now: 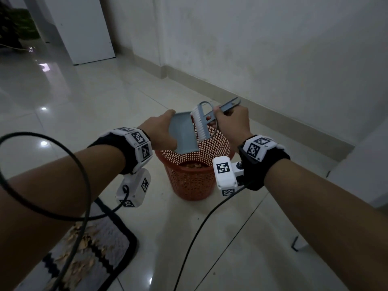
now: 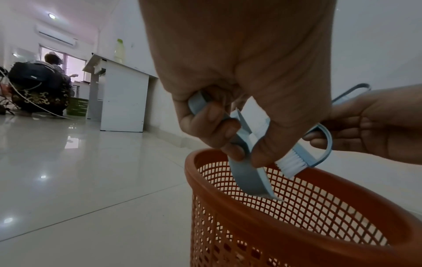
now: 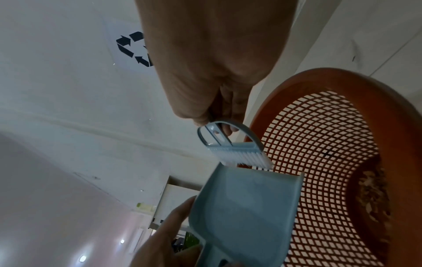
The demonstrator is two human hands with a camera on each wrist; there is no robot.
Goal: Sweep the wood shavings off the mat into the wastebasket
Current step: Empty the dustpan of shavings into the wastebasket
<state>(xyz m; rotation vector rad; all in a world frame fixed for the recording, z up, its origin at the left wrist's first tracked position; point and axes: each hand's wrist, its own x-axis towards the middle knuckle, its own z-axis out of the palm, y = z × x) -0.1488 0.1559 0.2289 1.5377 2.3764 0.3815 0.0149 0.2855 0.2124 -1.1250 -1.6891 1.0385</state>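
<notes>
My left hand [image 1: 165, 131] grips a blue-grey dustpan [image 1: 184, 136] and tips it, mouth down, over the orange mesh wastebasket [image 1: 189, 183]. My right hand [image 1: 225, 119] holds a small blue brush [image 1: 201, 126] by its handle, white bristles against the pan's upper end. In the left wrist view the dustpan [image 2: 248, 182] points into the wastebasket [image 2: 297, 225], with the brush [image 2: 294, 162] beside it. The right wrist view shows the brush [image 3: 242, 155], the empty-looking dustpan [image 3: 246, 207] and wood shavings [image 3: 374, 196] on the basket's bottom. At lower left, the mat [image 1: 117, 248] bears scattered shavings [image 1: 84, 244].
Black cables [image 1: 199, 227] trail over the glossy tiled floor near the basket. The wall and its skirting [image 1: 273, 106] run close behind it. A white cabinet [image 1: 84, 28] stands far left, white furniture [image 1: 367, 164] at right. A seated person [image 2: 41, 86] and a green basket [image 2: 78, 106] are far off.
</notes>
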